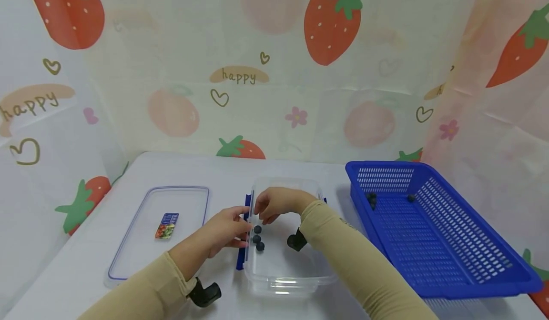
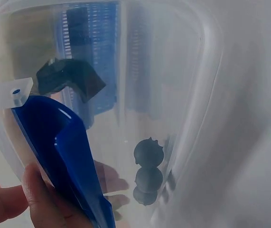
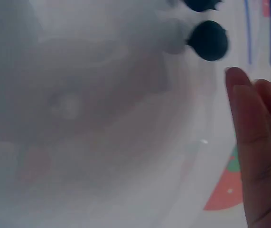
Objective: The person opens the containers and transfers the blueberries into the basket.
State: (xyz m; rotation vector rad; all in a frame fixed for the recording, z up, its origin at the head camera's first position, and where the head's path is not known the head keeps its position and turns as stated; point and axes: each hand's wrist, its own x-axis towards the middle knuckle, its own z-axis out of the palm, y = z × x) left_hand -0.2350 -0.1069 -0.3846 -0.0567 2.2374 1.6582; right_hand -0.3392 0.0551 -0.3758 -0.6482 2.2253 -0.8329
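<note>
A clear plastic box (image 1: 296, 282) with blue side latches stands in front of me. Three dark blueberries (image 1: 257, 239) sit in a row along its inner left side; they also show through the wall in the left wrist view. My left hand (image 1: 225, 229) rests its fingers against that left wall, by the blue latch (image 2: 73, 152). Inside the box is my right hand (image 1: 280, 203), fingertips pointing down just beyond the row. In the right wrist view its fingers (image 3: 251, 137) lie close to a blueberry (image 3: 209, 40), apart from it, and I see nothing held.
A clear lid (image 1: 128, 234) with a blue seal and a small label (image 1: 166, 225) lies at the left. The blue basket (image 1: 446, 291) on the right contains a few more dark berries (image 1: 411, 198). Behind the table hangs a strawberry-print cloth (image 1: 257, 34).
</note>
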